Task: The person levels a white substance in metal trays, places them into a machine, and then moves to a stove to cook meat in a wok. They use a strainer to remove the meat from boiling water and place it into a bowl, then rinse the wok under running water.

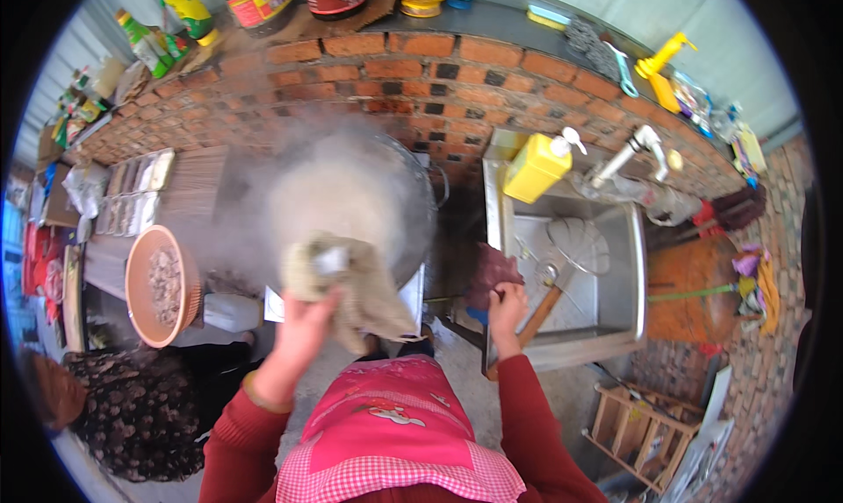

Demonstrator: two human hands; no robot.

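Observation:
In the head view, my left hand (306, 325) grips a beige cloth (369, 292) that hangs in front of a large round wok (415, 193). A small white patch shows within the cloth's folds. Thick steam rises from the wok and hides most of what is in it. To the right, my right hand (510, 308) pinches a dark maroon cloth (492, 272) at the left edge of a stainless steel sink (583, 345). A wire strainer (579, 246) with a wooden handle (543, 315) lies in the sink, the handle reaching over its near edge.
A yellow pump bottle (537, 167) stands on the sink's back left corner, near a white tap (632, 150). At left are an orange plastic basket (191, 292) of food pieces, a plastic jug (230, 312) and a person (138, 404). Bottles and jars line the brick ledge (487, 25).

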